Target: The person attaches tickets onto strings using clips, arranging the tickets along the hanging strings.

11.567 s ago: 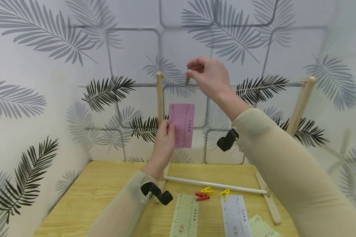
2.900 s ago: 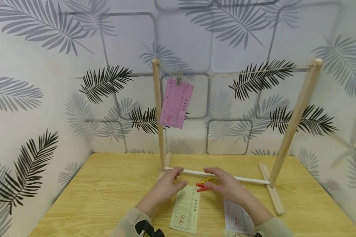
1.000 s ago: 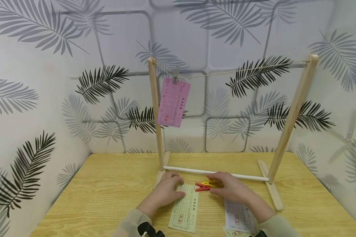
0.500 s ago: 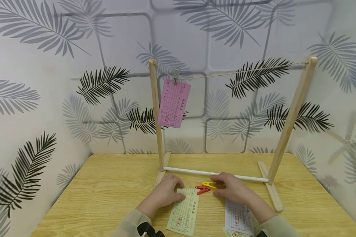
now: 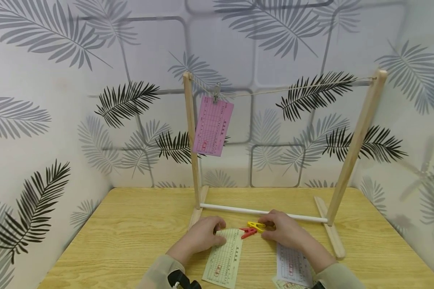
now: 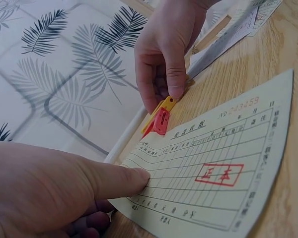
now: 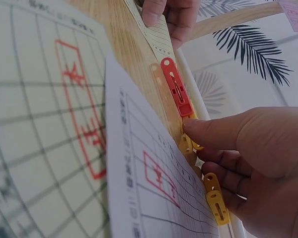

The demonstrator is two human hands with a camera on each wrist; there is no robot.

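Note:
My left hand [image 5: 203,237] pinches the upper left edge of a pale green receipt slip [image 5: 223,257], thumb on top and fingers beneath. In the left wrist view the slip [image 6: 213,163] curves, partly lifted off the wood. Thumb and forefinger of my right hand [image 5: 285,230] pinch one end of a yellow clothespin [image 5: 254,226]. A red clothespin [image 5: 248,233] lies against it, close to the slip's top corner. Under the right hand's curled fingers, the right wrist view shows a second yellow clothespin [image 7: 216,201].
A pink slip [image 5: 213,128] hangs from a string by a metal clip [image 5: 216,94], near the left wooden post [image 5: 191,140]. The frame's white bar [image 5: 235,209] runs behind the hands. A white slip [image 5: 293,265] overlaps another green slip [image 5: 287,284] by the right forearm.
The pink slip went from my left hand to hanging on the string. Both hands came down to the table. Lately the green slip shifted slightly towards me and the red clothespin turned a little.

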